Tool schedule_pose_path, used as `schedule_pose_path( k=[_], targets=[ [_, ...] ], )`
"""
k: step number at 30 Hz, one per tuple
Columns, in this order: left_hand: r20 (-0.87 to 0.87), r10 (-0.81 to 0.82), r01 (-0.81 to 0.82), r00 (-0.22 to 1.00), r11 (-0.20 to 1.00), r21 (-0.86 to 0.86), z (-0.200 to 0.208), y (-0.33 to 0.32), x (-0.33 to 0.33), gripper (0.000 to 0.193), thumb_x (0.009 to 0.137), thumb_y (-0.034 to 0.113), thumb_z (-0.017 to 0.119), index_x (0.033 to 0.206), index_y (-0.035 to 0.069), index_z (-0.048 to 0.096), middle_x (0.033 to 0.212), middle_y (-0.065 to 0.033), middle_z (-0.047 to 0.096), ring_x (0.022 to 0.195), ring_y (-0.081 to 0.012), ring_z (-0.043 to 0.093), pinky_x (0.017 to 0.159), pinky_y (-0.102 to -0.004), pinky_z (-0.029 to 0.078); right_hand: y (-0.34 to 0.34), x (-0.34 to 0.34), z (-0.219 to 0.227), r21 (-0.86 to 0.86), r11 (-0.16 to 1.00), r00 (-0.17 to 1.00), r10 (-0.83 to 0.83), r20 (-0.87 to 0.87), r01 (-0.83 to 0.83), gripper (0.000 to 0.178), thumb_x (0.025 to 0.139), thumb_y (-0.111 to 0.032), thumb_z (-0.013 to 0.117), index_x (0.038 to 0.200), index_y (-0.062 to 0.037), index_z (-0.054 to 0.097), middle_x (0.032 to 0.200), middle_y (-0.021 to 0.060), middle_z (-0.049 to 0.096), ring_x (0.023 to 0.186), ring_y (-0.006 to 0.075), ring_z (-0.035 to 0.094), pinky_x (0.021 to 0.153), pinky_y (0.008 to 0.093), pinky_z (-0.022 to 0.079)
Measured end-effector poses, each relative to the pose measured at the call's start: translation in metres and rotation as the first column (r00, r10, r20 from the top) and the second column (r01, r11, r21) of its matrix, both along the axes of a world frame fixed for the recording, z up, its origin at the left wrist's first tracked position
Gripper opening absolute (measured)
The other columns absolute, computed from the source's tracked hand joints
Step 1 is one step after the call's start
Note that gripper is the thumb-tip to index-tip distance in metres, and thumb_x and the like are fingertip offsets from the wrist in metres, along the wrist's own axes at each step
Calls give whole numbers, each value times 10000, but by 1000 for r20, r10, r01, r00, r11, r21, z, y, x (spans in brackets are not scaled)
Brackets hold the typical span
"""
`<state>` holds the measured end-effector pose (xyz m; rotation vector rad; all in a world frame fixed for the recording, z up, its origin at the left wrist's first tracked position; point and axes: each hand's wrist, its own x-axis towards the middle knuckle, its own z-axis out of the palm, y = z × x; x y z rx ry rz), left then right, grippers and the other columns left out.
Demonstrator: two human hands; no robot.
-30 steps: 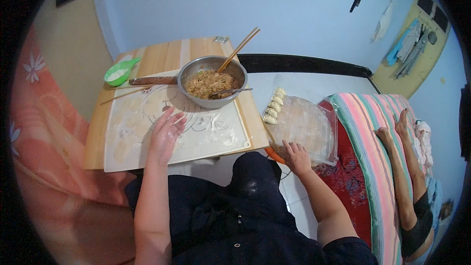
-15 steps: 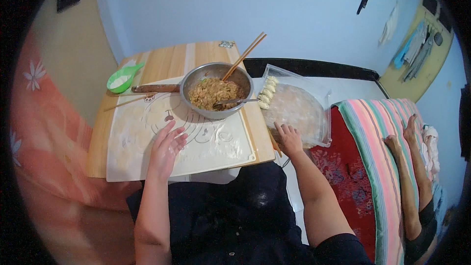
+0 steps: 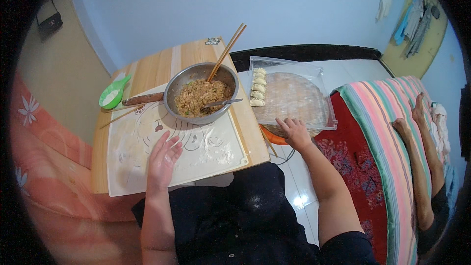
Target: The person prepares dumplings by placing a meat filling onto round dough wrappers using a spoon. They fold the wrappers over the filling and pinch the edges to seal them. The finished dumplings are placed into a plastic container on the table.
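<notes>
My left hand (image 3: 164, 157) hovers over the near part of a white patterned dough mat (image 3: 216, 159), fingers stretched and palm partly turned up, holding nothing. My right hand (image 3: 295, 134) rests its spread fingers at the near edge of a clear plastic tray (image 3: 325, 110). Inside the tray, a row of several pleated dumplings (image 3: 258, 87) lines the left side; the rest of its base looks floury. A metal bowl (image 3: 233, 76) of minced filling (image 3: 198, 95) stands at the mat's far edge. It holds a pair of chopsticks (image 3: 228, 51) and a spoon (image 3: 223, 102).
Left of the bowl lie a rolling pin (image 3: 142, 98), a thin stick (image 3: 120, 118) and a green scoop of flour (image 3: 113, 93). Something orange (image 3: 274, 136) shows under the tray. At right, another person's legs (image 3: 417, 167) lie on a striped bed cover (image 3: 363, 113).
The whole view has turned slightly. Near my right hand, the tray has shifted a little and straightened, and the orange thing beneath it now shows. My left hand stays over the mat.
</notes>
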<state>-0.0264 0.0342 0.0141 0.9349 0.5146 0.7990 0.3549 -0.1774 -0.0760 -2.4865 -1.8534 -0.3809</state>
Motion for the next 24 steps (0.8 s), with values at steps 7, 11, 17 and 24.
schedule_pose_path(
  k=[7,11,17,24],
  targets=[
    [-31,-16,16,999,1000,0,-4,1,3,494,924,167,479,1368,-5,348,1246,-184,494,1111,-255,514,988,-375,384,-15,9,4,40,996,997,79,-5,-79,713,741,-144,639,1386,-189,337,1133,62,516,1029,257,510,864,407,393],
    [-71,-2,3,997,1000,10,-3,0,4,514,923,185,480,1381,4,330,1245,-168,498,1114,-246,507,994,-376,376,-20,9,11,-50,997,998,59,-23,-60,712,746,-162,650,1385,-184,337,1151,57,507,1052,253,500,879,407,388],
    [-53,6,-5,999,1000,25,-1,1,7,503,931,203,477,1371,-3,348,1238,-172,509,1113,-252,518,988,-378,381,-22,14,5,-21,997,997,78,6,-78,786,688,-173,707,1383,-179,339,1156,67,505,1061,251,495,930,402,364],
    [-26,39,-38,999,999,18,-5,10,0,483,931,207,488,1353,1,375,1211,-156,532,1085,-237,541,965,-367,402,-18,5,12,14,999,999,46,-7,-46,802,658,-158,711,1376,-171,354,1152,78,515,1079,251,489,975,398,337]
  ],
)
